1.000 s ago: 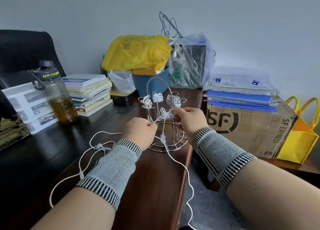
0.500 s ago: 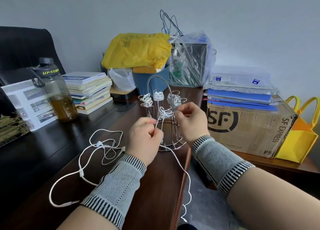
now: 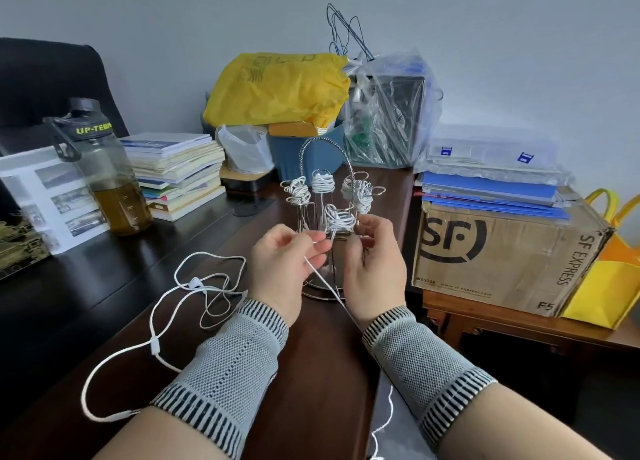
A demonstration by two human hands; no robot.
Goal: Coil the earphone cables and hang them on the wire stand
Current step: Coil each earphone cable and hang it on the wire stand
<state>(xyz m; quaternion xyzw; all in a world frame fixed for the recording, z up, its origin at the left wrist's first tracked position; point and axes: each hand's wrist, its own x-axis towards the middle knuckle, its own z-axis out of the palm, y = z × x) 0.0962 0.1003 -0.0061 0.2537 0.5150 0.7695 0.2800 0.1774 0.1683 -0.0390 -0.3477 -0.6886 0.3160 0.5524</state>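
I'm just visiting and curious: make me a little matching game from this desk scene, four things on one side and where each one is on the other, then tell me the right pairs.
Things:
1. water bottle
2. cardboard box
3. loose earphone cable
4. yellow plastic bag

Places:
A. lying on the dark desk, left of the left hand
B. on the low wooden table to the right
C. at the back, on top of the blue bin
D. far left, beside the stack of books

Pairs: 1-D, 2-B, 3-A, 4-C
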